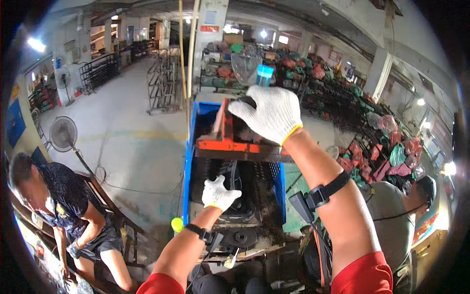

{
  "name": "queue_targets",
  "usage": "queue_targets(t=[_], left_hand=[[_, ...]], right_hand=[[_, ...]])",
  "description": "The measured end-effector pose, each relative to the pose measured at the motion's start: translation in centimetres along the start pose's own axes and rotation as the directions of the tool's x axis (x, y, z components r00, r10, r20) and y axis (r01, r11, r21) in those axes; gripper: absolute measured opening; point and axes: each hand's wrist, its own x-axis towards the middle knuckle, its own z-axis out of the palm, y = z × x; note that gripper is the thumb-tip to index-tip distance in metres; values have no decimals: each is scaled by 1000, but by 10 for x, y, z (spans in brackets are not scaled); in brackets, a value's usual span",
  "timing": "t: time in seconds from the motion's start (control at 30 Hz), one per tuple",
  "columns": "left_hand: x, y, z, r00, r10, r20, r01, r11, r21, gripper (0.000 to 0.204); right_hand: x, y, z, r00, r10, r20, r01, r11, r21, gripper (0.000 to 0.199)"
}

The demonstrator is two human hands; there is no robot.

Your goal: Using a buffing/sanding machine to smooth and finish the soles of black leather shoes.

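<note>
A black piece point(236, 177) lies beside the left hand point(220, 194) (digits apart), between the machine's blue edges point(280, 183); whether the right hand point(271, 109) clamps the orange frame point(220, 146), I cannot tell.

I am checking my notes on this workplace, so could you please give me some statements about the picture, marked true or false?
1. The left hand and the right hand are gloved in white. True.
2. The right hand is lower in the picture than the left. False: it is higher.
3. A red crossbar appears above the left hand. True.
4. The long side panel is green. False: the side panel is blue.
5. A round fan appears at the left. True.
</note>
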Motion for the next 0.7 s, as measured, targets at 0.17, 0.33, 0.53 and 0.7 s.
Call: queue_targets(t=[0.17, 0.33, 0.53, 0.7], left_hand=[[-82, -73, -63, 999, 25, -36, -44, 638, -769, 87], [-196, -146, -128, 993, -28, 114, 109, -138, -984, 55], [-350, -274, -141, 827, -523, -208, -344, -178, -922, 59], [-428, -307, -146, 777, -628, -43, -308, -319, -896, 60]], right_hand=[[-1, -23, -20, 986, 74, 152, -72, 997, -19, 57], [-15, 21, -2, 1000, -2, -22, 0, 993, -117, 56], [-128, -125, 8, 991, -125, -54, 129, 987, 90, 77], [-279, -107, 17, 978, 210, -10, -204, 962, 184, 67]])
